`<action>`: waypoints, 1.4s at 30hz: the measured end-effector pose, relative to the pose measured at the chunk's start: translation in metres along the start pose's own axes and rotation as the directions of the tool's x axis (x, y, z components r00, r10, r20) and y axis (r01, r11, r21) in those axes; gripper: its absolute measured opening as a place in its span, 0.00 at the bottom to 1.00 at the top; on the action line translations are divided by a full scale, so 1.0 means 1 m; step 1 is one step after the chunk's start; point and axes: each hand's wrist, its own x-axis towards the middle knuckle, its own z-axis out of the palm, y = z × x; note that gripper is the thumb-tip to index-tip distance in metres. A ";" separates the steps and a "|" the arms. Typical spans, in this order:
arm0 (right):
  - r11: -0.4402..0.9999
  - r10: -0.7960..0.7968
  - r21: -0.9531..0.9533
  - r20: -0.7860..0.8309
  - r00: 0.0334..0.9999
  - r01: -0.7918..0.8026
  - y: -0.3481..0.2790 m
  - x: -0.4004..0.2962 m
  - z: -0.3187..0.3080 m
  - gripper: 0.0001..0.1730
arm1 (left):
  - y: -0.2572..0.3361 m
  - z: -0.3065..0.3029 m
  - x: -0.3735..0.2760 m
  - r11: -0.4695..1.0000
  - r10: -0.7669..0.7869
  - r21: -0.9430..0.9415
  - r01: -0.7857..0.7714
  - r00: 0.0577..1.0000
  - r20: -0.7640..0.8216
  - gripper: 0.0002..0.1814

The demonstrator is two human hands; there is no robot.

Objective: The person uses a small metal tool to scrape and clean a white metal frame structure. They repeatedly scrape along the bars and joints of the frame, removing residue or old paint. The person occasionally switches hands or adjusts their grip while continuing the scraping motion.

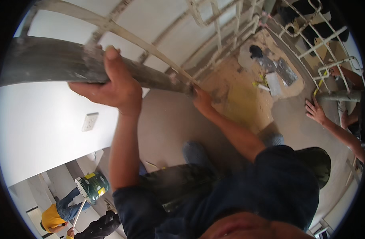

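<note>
A thick, dark grey metal pipe (57, 62) runs from the left rim toward the middle of the view, joined to a rusty, off-white metal grille (131, 37). Its underside rests in my left hand (119, 83), with the thumb up along the side. At the pipe's far end my right hand (202, 100) is closed around the end of the pipe or the grille bar beside it; which one is hidden by the fingers. Pinkish residue marks the pipe near both hands.
Beyond lies cardboard (242, 98) with tools and a metal plate (285, 73). At right, a co-worker's hand (315, 112) is near a yellow tape measure (319, 83) and another grille (316, 38). A white wall, a green bucket (94, 185) and two people are at lower left.
</note>
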 end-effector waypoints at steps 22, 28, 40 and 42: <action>0.988 0.013 -0.150 0.202 0.979 0.018 0.021 -0.029 -0.036 0.30 | 0.011 0.007 -0.002 0.988 -0.097 -0.130 0.087 0.993 -0.071 0.28; 0.982 -0.087 -0.149 0.167 0.982 0.112 0.025 0.009 -0.004 0.31 | 0.007 0.006 -0.002 0.990 -0.096 -0.110 0.090 0.994 -0.047 0.29; 0.998 -0.017 0.067 0.018 1.000 0.015 0.012 -0.005 0.000 0.25 | 0.002 0.001 -0.005 0.978 -0.147 -0.150 0.142 0.989 -0.027 0.30; 0.978 -0.041 0.200 -0.066 0.997 0.054 0.013 -0.020 -0.004 0.24 | 0.000 0.001 -0.004 0.973 -0.170 -0.172 0.157 0.983 -0.063 0.30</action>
